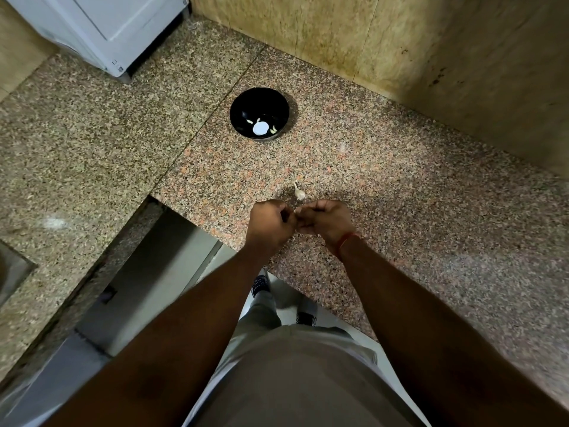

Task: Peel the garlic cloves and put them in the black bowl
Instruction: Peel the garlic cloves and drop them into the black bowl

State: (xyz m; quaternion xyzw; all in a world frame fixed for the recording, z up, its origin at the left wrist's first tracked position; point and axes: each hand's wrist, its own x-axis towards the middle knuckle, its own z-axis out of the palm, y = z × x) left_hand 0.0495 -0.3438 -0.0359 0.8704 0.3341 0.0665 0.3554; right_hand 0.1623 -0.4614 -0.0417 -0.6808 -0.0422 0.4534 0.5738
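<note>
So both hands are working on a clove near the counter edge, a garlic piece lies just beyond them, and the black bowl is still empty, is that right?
Not quite: the bowl isn't empty. The head view shows a few peeled cloves in its bottom. The rest holds: both hands, left and right, work together near the counter edge, and a garlic piece lies just beyond them.

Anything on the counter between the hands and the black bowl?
One garlic piece lies just beyond the hands; otherwise bare counter up to the black bowl, in the head view.
</note>
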